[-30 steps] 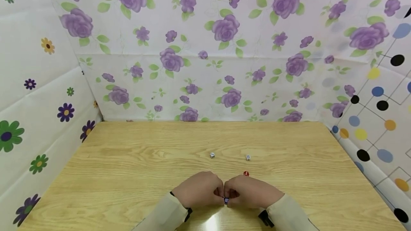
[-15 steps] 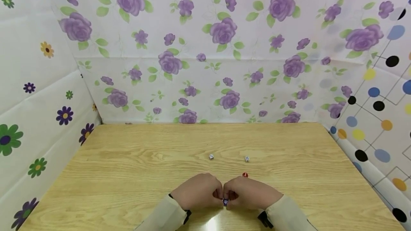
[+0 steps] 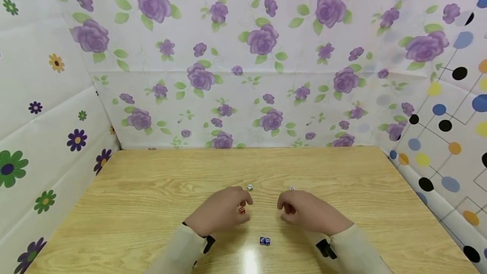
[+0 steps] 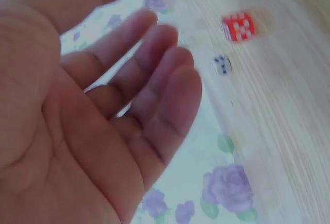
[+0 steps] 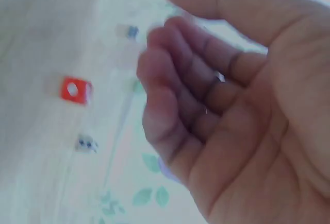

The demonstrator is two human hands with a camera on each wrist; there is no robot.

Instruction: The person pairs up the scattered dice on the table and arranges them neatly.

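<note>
Two blue dice point(image 3: 264, 241) sit side by side on the wooden table, close to the person. My left hand point(image 3: 222, 210) hovers above and left of them, thumb and fingers parted. A red die point(image 3: 242, 210) shows in the gap between them in the head view; the left wrist view shows a red die point(image 4: 238, 27) beyond the fingertips, on the table. Over to the right is my right hand point(image 3: 313, 211), its fingers loosely bent and holding nothing. In the right wrist view a red die point(image 5: 76, 90) lies on the table away from the fingers.
Farther back are a white die point(image 3: 249, 187) and, partly behind the right hand, another white die point(image 3: 291, 188). The wooden table point(image 3: 160, 181) ends at a flowered cloth wall point(image 3: 236, 96). Patterned cloth also closes off the left and right sides.
Both hands have left the blue dice and moved apart and forward. The pair now stands uncovered. A red die shows by the left hand; the one at right is now hidden from the head view.
</note>
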